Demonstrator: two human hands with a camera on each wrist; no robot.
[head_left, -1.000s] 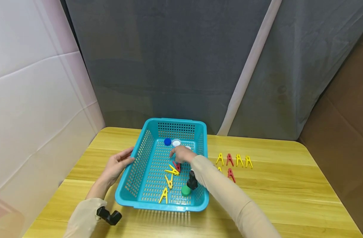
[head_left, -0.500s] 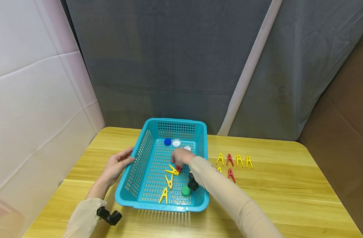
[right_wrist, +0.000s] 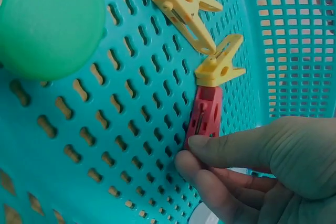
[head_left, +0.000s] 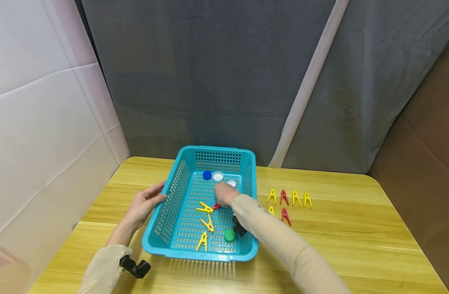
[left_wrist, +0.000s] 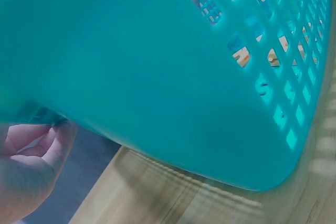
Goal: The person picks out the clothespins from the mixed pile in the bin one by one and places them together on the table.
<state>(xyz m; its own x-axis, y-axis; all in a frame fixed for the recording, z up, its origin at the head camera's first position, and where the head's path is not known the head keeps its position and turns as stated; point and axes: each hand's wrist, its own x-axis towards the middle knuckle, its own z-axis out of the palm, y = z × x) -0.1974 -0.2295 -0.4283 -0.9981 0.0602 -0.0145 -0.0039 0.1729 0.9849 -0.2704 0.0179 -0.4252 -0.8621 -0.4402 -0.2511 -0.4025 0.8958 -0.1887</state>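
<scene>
My left hand (head_left: 145, 204) grips the left rim of a turquoise plastic basket (head_left: 200, 256); in the left wrist view its fingertips pinch the edge. Inside the basket, my right hand (head_left: 225, 193) pinches a red clothespin (right_wrist: 206, 109) between thumb and index finger. The free end of that clothespin meets a yellow clothespin (right_wrist: 219, 65) on the basket floor. Another yellow clothespin (right_wrist: 184, 9) lies right beside it, and a third yellow clothespin (head_left: 202, 241) rests nearer the front. The hand hides the red clothespin's pinched end.
A green cap (head_left: 229, 235) lies at the basket's front right. Toward its back are a blue cap (head_left: 207, 175), a white cap (head_left: 218, 177) and another white cap (head_left: 231, 183). Several yellow and red clothespins (head_left: 284, 197) stand in rows on the wooden table (head_left: 356, 237), partly behind the right sleeve.
My right hand has come down onto the red clothespin and taken hold of it. Two yellow clothespins beside it have shifted slightly left. The left hand and basket stay put.
</scene>
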